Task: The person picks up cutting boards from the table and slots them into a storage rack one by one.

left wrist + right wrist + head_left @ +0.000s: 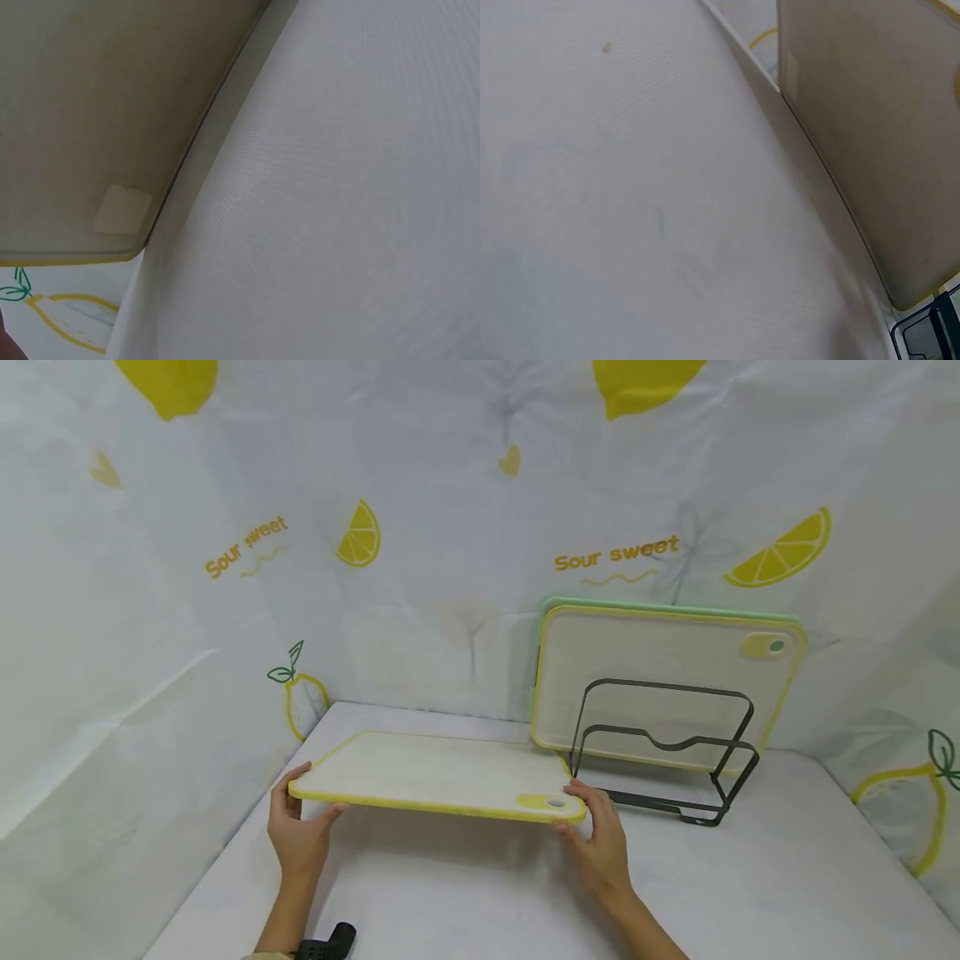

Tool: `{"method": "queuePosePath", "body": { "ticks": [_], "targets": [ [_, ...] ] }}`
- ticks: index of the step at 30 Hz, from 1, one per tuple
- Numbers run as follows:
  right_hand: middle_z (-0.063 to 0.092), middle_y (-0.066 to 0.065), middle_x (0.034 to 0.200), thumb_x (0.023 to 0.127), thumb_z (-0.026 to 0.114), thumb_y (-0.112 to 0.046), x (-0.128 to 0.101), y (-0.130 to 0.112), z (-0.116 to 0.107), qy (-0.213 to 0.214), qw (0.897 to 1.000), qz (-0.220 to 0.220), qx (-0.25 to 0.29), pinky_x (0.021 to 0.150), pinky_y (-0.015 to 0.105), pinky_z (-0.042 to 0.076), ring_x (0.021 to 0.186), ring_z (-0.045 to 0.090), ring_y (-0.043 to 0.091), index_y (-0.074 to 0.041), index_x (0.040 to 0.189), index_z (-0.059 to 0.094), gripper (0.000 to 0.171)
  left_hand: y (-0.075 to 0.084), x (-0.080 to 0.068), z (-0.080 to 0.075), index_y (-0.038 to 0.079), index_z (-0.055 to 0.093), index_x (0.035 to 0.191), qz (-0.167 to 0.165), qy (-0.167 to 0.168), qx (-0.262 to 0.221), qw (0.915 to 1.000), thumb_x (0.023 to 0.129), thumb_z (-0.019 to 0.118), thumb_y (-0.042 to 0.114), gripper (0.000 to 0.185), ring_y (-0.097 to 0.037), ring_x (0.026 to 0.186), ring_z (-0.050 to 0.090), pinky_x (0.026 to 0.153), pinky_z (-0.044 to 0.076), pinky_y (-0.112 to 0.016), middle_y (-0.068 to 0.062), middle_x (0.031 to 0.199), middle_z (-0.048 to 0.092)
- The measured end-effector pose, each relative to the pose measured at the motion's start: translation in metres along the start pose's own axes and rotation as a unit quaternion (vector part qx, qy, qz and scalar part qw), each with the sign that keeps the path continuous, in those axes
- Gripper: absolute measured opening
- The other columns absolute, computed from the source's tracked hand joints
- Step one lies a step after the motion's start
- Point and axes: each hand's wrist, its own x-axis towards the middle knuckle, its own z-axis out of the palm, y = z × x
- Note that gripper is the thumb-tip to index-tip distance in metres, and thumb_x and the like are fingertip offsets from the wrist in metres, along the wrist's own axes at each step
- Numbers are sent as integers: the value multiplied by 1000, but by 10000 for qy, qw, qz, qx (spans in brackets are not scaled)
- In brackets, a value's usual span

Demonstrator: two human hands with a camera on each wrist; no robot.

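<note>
A white cutting board with a yellow rim lies tilted between my hands, its near edge lifted off the table and its far edge low at the back. At its near left corner my left hand grips it, fingers over the edge and thumb below. The right hand pinches the near right corner, beside the yellow patch with the hole. Both wrist views look under the raised board, at its shaded underside; a sliver of the left hand shows at that view's lower left edge.
Right of the board stands a black wire rack. Another yellow-rimmed board leans upright in it, with a green-rimmed board behind. A lemon-printed cloth hangs at the back and sides of the white table.
</note>
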Motion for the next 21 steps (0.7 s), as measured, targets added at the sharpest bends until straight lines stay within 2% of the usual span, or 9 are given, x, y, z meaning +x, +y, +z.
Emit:
{"method": "queuePosePath", "body": {
  "ticks": [4, 7, 9, 14, 17, 21],
  "targets": [
    [67, 15, 128, 91, 65, -59, 2, -1, -1, 8, 10000, 48, -66, 95, 18, 38, 120, 51, 0, -9, 119, 67, 58, 3, 2, 3, -12, 54, 133, 38, 29, -43, 10000, 58, 97, 12, 90, -11, 124, 59, 110, 41, -12, -17, 131, 63],
    [68, 12, 128, 89, 70, -54, 5, -2, -2, 8, 9997, 190, -127, 91, 17, 38, 114, 51, 0, -11, 119, 68, 52, 5, 5, 5, -11, 54, 133, 54, 44, -18, 10000, 57, 97, 19, 92, -13, 126, 58, 112, 40, -13, -15, 130, 63],
    [69, 11, 127, 87, 74, -48, 7, -3, -2, 2, 9994, 325, -144, 88, 17, 38, 112, 51, -1, -12, 119, 69, 49, 6, 8, 7, -10, 55, 133, 27, 30, 93, 9999, 58, 97, 18, 91, -12, 128, 57, 114, 38, -13, -14, 129, 63],
    [69, 8, 120, 80, 80, -28, 17, -10, -3, -49, 9960, 874, -201, 87, 16, 41, 104, 50, -6, -13, 118, 70, 42, 13, 17, 13, -7, 55, 134, -85, -2, 464, 9989, 60, 93, 1, 83, -8, 127, 56, 115, 36, -12, -10, 128, 62],
    [68, 9, 115, 79, 81, -19, 26, -15, -4, -39, 9932, 1139, -239, 86, 19, 43, 97, 50, 0, -11, 117, 71, 41, 17, 22, 19, -6, 55, 134, -211, 52, 597, 9980, 62, 89, -9, 79, -7, 126, 56, 114, 36, -11, -10, 128, 62],
    [67, 10, 114, 85, 79, -17, 38, -21, -3, -80, 9888, 1469, -246, 82, 19, 46, 96, 54, 11, -10, 118, 70, 35, 23, 30, 29, -5, 54, 135, -429, 218, 363, 9982, 67, 84, -16, 76, -12, 128, 55, 115, 36, -12, -7, 127, 61]
  ]
}}
